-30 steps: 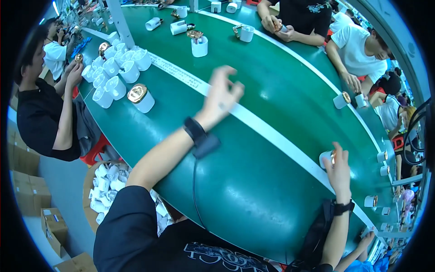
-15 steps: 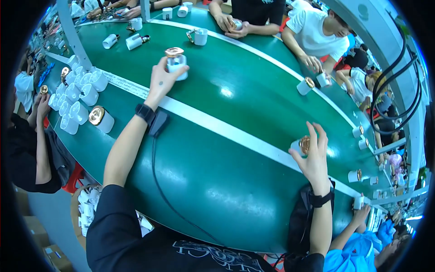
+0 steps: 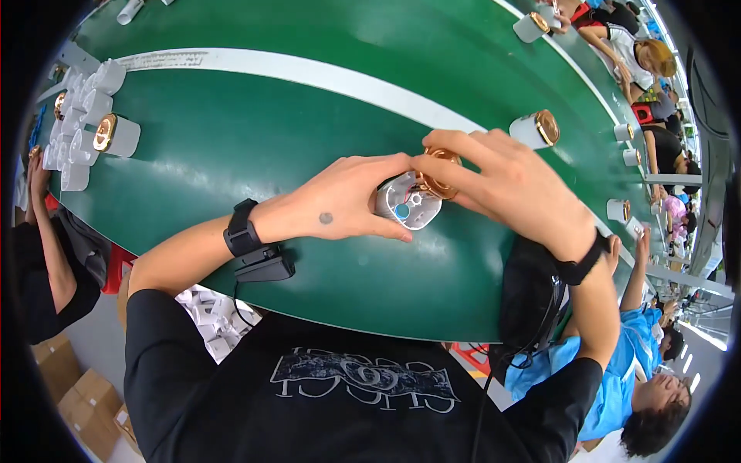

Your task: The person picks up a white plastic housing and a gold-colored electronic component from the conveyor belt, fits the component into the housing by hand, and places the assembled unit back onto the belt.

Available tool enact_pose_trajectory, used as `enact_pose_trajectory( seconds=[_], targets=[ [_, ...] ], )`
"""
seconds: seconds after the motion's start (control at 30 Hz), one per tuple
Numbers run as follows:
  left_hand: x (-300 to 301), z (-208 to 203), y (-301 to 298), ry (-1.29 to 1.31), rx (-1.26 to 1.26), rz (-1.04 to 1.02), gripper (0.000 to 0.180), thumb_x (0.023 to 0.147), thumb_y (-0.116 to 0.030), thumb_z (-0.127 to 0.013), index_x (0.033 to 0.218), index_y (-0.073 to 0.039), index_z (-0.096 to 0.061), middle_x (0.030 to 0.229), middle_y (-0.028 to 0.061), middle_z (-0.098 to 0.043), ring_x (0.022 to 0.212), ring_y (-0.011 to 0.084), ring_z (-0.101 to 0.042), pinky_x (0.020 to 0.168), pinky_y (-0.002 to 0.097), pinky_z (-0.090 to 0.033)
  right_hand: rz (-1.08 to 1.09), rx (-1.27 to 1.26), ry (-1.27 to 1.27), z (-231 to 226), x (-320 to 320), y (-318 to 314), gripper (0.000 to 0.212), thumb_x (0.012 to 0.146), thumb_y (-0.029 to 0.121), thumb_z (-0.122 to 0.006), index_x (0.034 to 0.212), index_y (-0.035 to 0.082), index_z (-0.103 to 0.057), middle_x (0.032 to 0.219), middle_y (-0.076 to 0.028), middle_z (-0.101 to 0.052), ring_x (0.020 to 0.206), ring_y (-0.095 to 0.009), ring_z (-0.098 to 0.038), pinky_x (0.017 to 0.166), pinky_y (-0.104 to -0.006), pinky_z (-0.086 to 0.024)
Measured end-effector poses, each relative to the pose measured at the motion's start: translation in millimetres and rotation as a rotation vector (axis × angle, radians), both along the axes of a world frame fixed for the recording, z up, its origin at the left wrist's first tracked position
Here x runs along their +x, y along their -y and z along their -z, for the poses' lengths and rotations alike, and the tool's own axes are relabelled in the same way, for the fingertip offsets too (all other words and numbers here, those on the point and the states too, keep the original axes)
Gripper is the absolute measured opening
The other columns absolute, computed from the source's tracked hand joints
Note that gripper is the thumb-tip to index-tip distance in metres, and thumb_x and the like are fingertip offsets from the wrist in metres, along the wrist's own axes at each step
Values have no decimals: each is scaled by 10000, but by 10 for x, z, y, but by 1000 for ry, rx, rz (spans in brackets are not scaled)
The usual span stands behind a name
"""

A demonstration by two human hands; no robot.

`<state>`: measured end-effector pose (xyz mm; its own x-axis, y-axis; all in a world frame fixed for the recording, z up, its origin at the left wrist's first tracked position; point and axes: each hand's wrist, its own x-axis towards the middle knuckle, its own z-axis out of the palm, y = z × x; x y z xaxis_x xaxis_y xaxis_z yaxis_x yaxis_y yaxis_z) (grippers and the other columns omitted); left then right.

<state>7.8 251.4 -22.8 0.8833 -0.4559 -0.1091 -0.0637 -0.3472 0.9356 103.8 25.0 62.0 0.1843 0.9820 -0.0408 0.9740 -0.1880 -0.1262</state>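
Left hand (image 3: 340, 199) grasping white cup (image 3: 421, 214) on wearer's side of white strip (image 3: 309, 71). Right hand (image 3: 515, 184) grasping gold lid (image 3: 441, 174), tilted at cup's rim. Round blue part (image 3: 402, 211) inside cup. Clustered cups (image 3: 96, 106) near strip's left end.

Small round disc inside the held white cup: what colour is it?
The disc is bright blue, seen best in the head view.

Smooth white plastic cup (image 3: 390, 199), shiny metallic-looking cap (image 3: 438, 187), glossy green tabletop (image 3: 363, 270), matt cloth shirt (image 3: 231, 405)
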Motion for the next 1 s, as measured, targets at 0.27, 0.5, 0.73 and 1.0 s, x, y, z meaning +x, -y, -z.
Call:
enact_pose_trajectory(
  seconds=[0.27,0.5,0.73,1.0],
  targets=[
    [-75,280,114,494,55,-215,739,812,-330,-881,1372,-35,-499,1054,104,-661,636,189,-672,586,333,-526,89,-46,-155,-430,-29,-41,523,757,175,-842,1230,92,-636,1144,-59,-642,947,-231,-647,819,-354,-521],
    [-144,120,136,35,-148,-201,457,963,-300,-698,1272,-7,-534,1058,176,-641,803,283,-676,697,405,-538,328,51,-605,-4,54,-12,451,788,121,-791,1186,2,-615,981,-70,-667,843,-168,-623,804,-309,-505],
    [-173,243,168,87,-188,-208,379,1027,-176,-592,1354,-2,-512,1104,142,-630,685,189,-696,605,306,-563,473,87,-649,100,-33,-31,425,817,251,-844,1080,-10,-634,841,-56,-642,736,-162,-599,690,-292,-510],
    [-173,345,189,69,-316,-183,424,1012,-154,-614,1398,-10,-513,1195,142,-608,752,188,-708,643,301,-584,588,100,-479,54,-263,-60,508,740,226,-887,1116,11,-624,865,-66,-634,742,-182,-585,690,-303,-506]
  ],
)
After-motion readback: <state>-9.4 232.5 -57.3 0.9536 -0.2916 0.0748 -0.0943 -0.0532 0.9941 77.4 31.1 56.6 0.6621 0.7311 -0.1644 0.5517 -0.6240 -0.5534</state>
